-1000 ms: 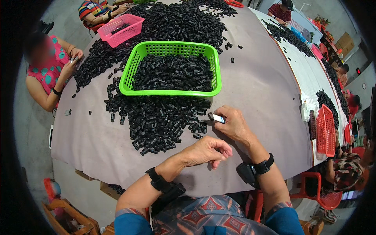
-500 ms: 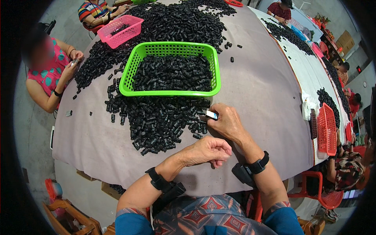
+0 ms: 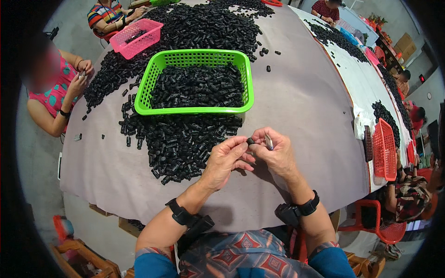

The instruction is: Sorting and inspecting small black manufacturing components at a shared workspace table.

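My left hand is closed in a pinch on a small black cylindrical part, in front of the pile's right side. Against it, my right hand has its fingers wrapped round a small flat pale tool, whose exact kind I cannot make out. Many like black parts lie in a heap just left of my hands. Behind the heap stands a bright green plastic basket, well filled with the same parts.
A far larger pile of black parts covers the table's back, with a pink basket on its left edge. Co-workers sit at the left and far side. On the right, a white-covered table bears more parts and a red basket.
My right hand has drawn back from the heap's edge, and a black part is now between my hands. My left hand has risen to meet it and closed on the part.
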A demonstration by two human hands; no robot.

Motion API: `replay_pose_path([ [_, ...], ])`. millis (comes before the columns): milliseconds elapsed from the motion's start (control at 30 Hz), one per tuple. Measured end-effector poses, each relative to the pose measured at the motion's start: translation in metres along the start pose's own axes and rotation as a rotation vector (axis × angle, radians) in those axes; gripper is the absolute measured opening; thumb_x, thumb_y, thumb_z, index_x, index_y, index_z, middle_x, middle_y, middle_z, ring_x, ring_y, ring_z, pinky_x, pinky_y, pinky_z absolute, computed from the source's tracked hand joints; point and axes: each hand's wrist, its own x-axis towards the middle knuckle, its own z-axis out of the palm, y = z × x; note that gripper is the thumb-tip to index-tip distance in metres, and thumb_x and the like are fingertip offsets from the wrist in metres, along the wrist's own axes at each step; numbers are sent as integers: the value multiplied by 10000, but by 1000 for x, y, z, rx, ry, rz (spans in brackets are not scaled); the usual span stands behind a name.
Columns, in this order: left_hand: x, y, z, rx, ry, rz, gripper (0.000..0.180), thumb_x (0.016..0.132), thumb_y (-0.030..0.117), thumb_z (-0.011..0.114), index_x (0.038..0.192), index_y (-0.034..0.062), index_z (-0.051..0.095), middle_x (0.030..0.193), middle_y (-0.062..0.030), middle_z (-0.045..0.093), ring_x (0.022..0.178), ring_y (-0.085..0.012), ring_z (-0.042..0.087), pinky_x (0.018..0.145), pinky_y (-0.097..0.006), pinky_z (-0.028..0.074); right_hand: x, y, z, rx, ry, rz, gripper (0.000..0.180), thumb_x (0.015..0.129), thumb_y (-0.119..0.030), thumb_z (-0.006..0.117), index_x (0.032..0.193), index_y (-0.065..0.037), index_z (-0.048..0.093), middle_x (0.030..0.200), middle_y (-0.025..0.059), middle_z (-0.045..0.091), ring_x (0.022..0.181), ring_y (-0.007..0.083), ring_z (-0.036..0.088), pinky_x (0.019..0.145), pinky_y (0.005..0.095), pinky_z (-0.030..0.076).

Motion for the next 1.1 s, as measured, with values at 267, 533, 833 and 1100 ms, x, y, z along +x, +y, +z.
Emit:
replay_pose_path([
  [267, 1, -1, -7, 25, 33, -18, 217, 929, 132, 523, 1076, -21, 566, 849, -83, 631, 714, -131, 635, 587, -262, 576, 2, 5, -1, -314, -17, -311, 237, 756, -74, 716, 976, -34, 637, 756, 10, 540, 673, 81, 520, 588, 217, 424],
  [533, -1, 3, -1, -42, -56, -103, 211, 940, 185, 511, 1031, -2, 547, 830, -79, 619, 699, -139, 634, 583, -264, 572, 1, 5, -1, -302, -57, -324, 186, 761, -97, 714, 919, -27, 647, 764, 22, 538, 657, 86, 507, 571, 228, 409],
  [833, 2, -2, -9, -103, -119, -140, 219, 942, 204, 509, 1034, 8, 542, 819, -65, 620, 686, -132, 621, 597, -276, 557, -5, 4, 8, 182, -55, -19, 85, 858, -60, 612, 869, 21, 589, 775, 18, 574, 649, 69, 550, 566, 218, 473],
  [1100, 0, -2, -5, -107, -96, -174, 188, 933, 182, 526, 1024, 20, 548, 833, -67, 623, 698, -137, 616, 624, -293, 549, -3, 11, 5, 123, 3, -33, 113, 888, -87, 582, 864, 23, 584, 743, 23, 582, 665, 73, 558, 574, 228, 482],
])
